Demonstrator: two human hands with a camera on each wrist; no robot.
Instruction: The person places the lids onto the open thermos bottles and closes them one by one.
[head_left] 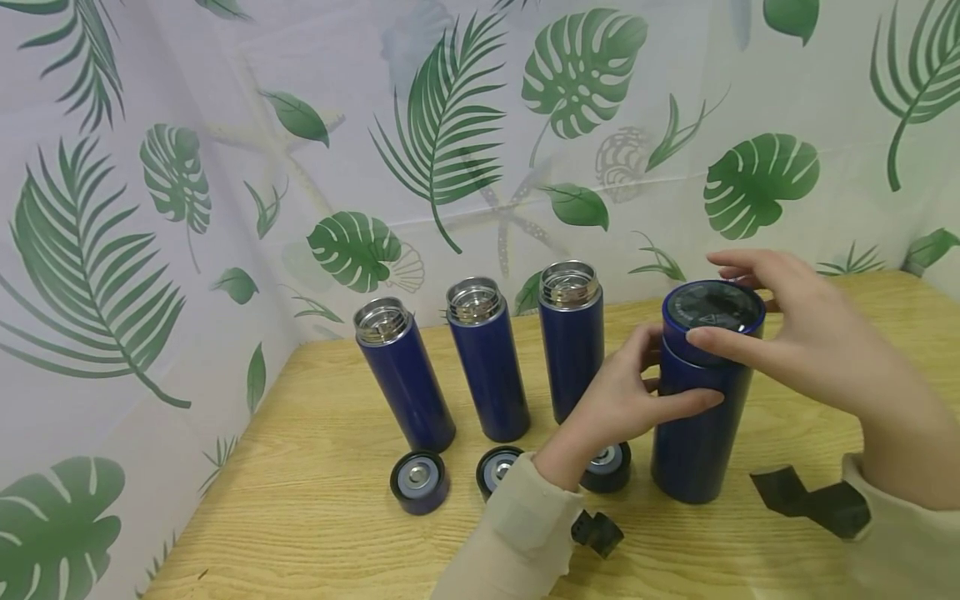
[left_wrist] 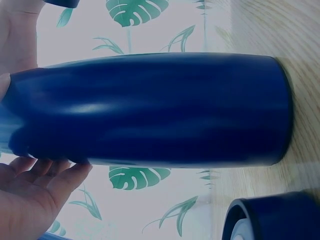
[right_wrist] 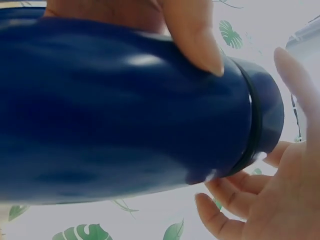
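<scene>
My left hand (head_left: 626, 387) holds the upper body of a dark blue thermos bottle (head_left: 693, 450), thumb in front and fingers behind. The bottle stands upright on the table. On its mouth sits a blue lid (head_left: 712, 308) with a glossy dark top, and a narrow seam shows below it. Around the lid spreads my right hand (head_left: 817, 333), its index finger raised behind. In the right wrist view, the right thumb (right_wrist: 295, 75) shows apart from the lid's edge while the other fingers reach behind the lid. The left thumb (right_wrist: 200, 47) presses the body just below the seam.
Three uncapped blue thermos bottles (head_left: 408, 383), (head_left: 491, 375), (head_left: 573, 350) stand left of the held one. In front lie three upturned lids (head_left: 418, 481), (head_left: 495, 471), (head_left: 607, 468), partly behind the left forearm. Black straps (head_left: 597, 533) hang by both wrists. A leaf-patterned cloth (head_left: 450, 167) backs the wooden table (head_left: 300, 517).
</scene>
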